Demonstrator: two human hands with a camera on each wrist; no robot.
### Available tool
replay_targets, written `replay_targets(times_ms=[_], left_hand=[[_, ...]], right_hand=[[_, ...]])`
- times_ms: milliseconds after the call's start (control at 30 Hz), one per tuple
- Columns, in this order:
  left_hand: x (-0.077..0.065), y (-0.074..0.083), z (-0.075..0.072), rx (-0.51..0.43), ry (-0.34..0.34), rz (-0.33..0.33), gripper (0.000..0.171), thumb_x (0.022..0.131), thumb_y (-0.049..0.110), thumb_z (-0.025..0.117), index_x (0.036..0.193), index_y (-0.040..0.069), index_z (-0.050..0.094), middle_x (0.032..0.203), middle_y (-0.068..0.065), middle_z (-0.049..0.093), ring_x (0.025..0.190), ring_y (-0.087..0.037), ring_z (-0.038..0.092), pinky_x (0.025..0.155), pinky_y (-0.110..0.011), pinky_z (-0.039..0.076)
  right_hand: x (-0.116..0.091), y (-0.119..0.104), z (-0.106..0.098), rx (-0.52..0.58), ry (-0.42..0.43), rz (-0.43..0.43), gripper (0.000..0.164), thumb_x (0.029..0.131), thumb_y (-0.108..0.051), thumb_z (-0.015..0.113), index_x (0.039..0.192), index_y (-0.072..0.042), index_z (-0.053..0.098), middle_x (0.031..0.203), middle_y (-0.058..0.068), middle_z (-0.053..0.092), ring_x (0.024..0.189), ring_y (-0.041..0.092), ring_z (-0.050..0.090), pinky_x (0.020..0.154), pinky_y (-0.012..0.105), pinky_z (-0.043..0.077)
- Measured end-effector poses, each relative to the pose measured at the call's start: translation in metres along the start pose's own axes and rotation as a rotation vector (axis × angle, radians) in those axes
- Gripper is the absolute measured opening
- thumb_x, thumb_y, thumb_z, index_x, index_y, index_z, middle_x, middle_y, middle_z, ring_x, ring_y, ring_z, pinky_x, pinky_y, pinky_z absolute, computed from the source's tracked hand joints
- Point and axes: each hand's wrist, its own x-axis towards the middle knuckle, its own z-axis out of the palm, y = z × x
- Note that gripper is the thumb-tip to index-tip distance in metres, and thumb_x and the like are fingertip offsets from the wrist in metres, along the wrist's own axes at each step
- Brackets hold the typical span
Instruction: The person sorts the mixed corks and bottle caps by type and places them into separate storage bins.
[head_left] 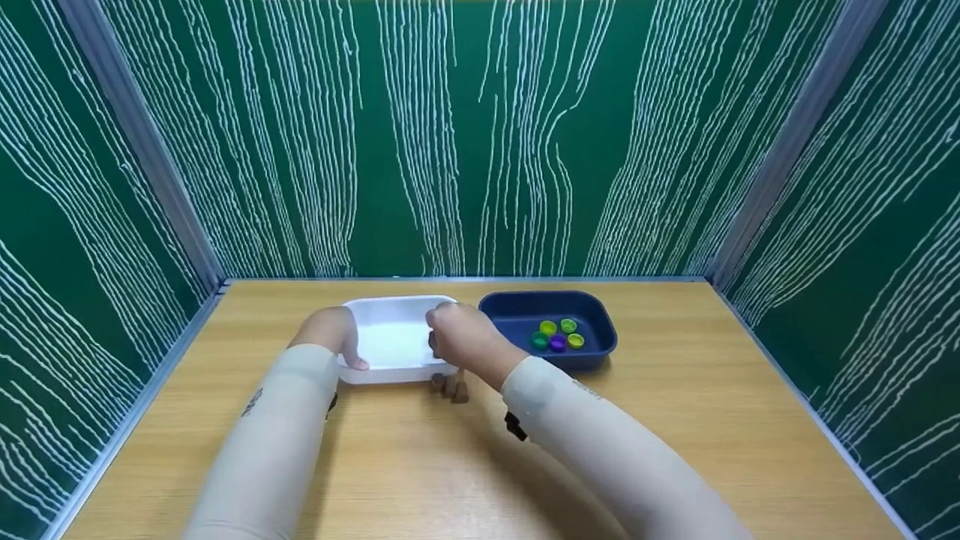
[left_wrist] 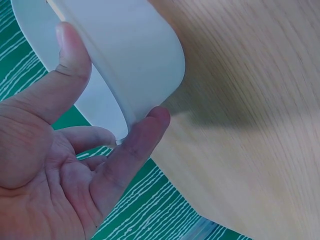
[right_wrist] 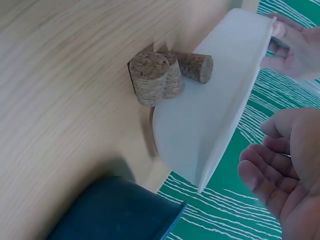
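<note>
My left hand (head_left: 330,330) grips the left end of a white plastic basin (head_left: 399,376). Its thumb (left_wrist: 70,45) lies over the long near rim, and its other fingers bend round the end corner. Above the basin's right end is my right hand (head_left: 465,337). In the right wrist view this hand's fingers (right_wrist: 272,172) are loosely bent, with nothing showing between them and the thumb. Three brown corks (right_wrist: 149,77) sit close together on the table, right beside the basin's near wall. Two of them stand upright, and the third (right_wrist: 197,66) leans or lies against the wall.
A dark blue basin (head_left: 540,361) stands right of the white one, with several small round cap-like pieces in yellow, green and purple (head_left: 557,343) inside. The wooden table (head_left: 420,480) is walled by green panels with white streaks (head_left: 480,150) and metal posts (head_left: 142,142).
</note>
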Motion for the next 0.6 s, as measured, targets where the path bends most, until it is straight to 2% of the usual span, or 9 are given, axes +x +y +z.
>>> replay_targets(times_ms=[167, 233, 400, 600], left_hand=[[0.013, -0.004, 0.005, -0.026, 0.022, -0.008, 0.072, 0.09, 0.019, 0.099, 0.148, -0.006, 0.065, 0.155, -0.026, 0.064, 0.143, -0.043, 0.059, 0.133, -0.063, 0.045], [0.017, -0.004, 0.007, 0.0, 0.032, 0.01, 0.071, 0.089, 0.02, 0.1, 0.146, -0.006, 0.067, 0.155, -0.025, 0.065, 0.142, -0.041, 0.059, 0.133, -0.063, 0.045], [0.018, -0.005, 0.007, 0.04, 0.033, 0.041, 0.071, 0.088, 0.022, 0.101, 0.144, -0.007, 0.068, 0.157, -0.026, 0.063, 0.14, -0.041, 0.059, 0.133, -0.064, 0.043], [0.014, -0.005, 0.006, 0.014, 0.031, 0.032, 0.071, 0.089, 0.021, 0.1, 0.145, -0.008, 0.066, 0.158, -0.028, 0.061, 0.144, -0.044, 0.058, 0.133, -0.066, 0.043]], right_hand=[[-0.013, 0.004, -0.003, 0.096, 0.008, 0.054, 0.02, 0.109, -0.023, 0.079, 0.125, -0.012, 0.081, 0.112, 0.005, 0.083, 0.09, 0.019, 0.074, 0.093, 0.034, 0.071], [-0.019, 0.007, -0.003, 0.105, 0.032, 0.048, 0.02, 0.109, -0.024, 0.08, 0.123, -0.01, 0.082, 0.111, 0.006, 0.085, 0.089, 0.019, 0.075, 0.091, 0.034, 0.071], [-0.034, 0.013, -0.001, 0.03, 0.084, 0.008, 0.02, 0.109, -0.022, 0.079, 0.12, -0.006, 0.083, 0.108, 0.009, 0.086, 0.085, 0.018, 0.076, 0.089, 0.034, 0.072], [-0.048, 0.018, 0.002, 0.025, 0.079, 0.002, 0.02, 0.107, -0.019, 0.078, 0.122, -0.006, 0.083, 0.105, 0.011, 0.084, 0.077, 0.018, 0.073, 0.076, 0.029, 0.07]])
